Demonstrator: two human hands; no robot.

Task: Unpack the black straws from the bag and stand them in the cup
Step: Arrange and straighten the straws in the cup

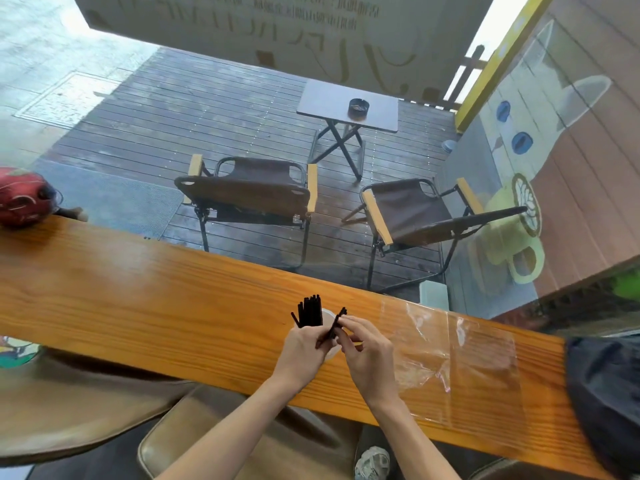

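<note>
Nearest the camera, two bare forearms reach up over the near edge of a long wooden counter (138,292). The left hand (301,348) and the right hand (367,348) meet just above the counter, almost touching. Between them a single black straw (333,328) runs at a slant, its lower end down by the left palm and its upper end poking out past the right fingertips (346,322). The right thumb and forefinger are pinched on the straw near its upper part; the left fingers curl around its lower part.

Just beyond the hands stands a pale, translucent cup (328,318), largely hidden by the left hand. A bunch of black straws (310,311) stands upright in it, leaning a little to the left, with one straw splayed further left than the rest. The held straw crosses in front of the cup's right side.

To the right of the hands a clear plastic bag (457,362) lies flat and crumpled on the counter, well apart from the cup.

Farther off, past the counter, two brown folding chairs (249,192) and a small folding table (346,105) stand on a dark plank deck.
</note>
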